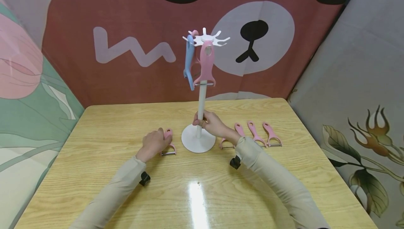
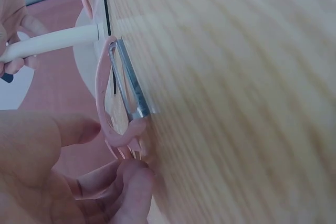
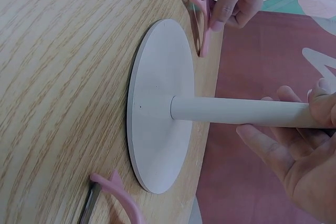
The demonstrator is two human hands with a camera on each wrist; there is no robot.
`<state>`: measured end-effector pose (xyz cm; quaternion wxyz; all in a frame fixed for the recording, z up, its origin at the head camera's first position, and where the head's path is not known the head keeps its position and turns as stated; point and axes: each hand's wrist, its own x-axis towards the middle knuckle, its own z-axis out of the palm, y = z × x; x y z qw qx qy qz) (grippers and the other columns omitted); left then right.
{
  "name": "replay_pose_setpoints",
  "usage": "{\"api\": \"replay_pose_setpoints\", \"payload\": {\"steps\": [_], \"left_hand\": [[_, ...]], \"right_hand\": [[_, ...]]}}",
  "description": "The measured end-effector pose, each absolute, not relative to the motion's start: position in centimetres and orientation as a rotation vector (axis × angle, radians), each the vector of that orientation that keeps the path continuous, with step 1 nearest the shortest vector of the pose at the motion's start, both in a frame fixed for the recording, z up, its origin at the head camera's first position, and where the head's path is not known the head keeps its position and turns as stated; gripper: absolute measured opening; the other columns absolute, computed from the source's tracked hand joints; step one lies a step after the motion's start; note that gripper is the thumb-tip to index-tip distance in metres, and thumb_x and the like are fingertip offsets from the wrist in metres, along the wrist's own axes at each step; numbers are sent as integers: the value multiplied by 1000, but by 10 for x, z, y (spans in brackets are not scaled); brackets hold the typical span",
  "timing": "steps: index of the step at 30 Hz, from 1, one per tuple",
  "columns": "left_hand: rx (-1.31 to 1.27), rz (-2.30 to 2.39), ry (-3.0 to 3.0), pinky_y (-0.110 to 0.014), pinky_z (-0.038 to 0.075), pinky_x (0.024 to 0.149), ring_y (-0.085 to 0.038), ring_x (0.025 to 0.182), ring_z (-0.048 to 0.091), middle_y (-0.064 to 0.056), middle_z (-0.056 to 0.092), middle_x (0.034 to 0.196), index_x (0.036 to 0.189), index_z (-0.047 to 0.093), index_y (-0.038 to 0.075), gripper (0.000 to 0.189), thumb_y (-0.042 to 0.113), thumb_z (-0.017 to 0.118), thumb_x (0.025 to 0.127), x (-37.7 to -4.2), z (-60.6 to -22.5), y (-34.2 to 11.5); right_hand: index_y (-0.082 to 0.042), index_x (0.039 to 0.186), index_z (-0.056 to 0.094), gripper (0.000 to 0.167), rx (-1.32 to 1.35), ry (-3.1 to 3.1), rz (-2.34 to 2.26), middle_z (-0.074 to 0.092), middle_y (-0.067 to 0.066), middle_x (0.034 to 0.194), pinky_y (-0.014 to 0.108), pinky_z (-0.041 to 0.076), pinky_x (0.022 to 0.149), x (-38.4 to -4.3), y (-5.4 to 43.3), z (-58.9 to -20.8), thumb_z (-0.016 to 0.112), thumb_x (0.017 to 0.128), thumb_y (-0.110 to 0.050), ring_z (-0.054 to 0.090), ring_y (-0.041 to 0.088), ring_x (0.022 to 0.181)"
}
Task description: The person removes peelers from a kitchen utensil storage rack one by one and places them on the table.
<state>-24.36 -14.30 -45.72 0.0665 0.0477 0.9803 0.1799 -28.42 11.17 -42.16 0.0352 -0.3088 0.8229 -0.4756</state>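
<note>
A white stand with a round base and a crown of hooks stands on the table. My right hand grips its pole low down, fingers and thumb curled around it. From the hooks hang a blue peeler and a pink peeler, with another pink one partly hidden behind. Left of the base, my left hand pinches the handle of a pink peeler at table level. Its metal blade points toward the near side, and the fingers partly cover its handle.
Several pink peelers, one of them outermost, lie in a row right of the base; my right forearm partly covers some. The wooden table meets a printed cloth backdrop behind, with more cloth at both sides.
</note>
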Motion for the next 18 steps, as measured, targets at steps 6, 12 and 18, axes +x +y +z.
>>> {"api": "replay_pose_setpoints", "payload": {"steps": [6,12,18], "left_hand": [[152,559,2976,-40,43,55,-27,64,53,-12,54,73,85,52,3,36,36,54,98,-243,-456,-144],[168,595,3011,-44,45,58,-29,68,55,-11,55,75,84,53,5,32,35,54,98,-243,-453,-143],[207,636,3059,-40,43,52,-26,62,54,-9,54,71,85,54,5,30,32,54,99,-244,-454,-143]], "right_hand": [[-1,99,62,9,-950,2533,-1460,66,6,94,35,53,82,-285,111,-421,62,97,-10,63,19,91],[-2,98,62,6,-957,2533,-1464,66,6,94,35,52,82,-285,111,-421,62,97,-8,63,19,91],[-1,98,62,7,-955,2534,-1459,66,6,94,35,52,82,-284,112,-421,62,97,-9,63,19,91]]}}
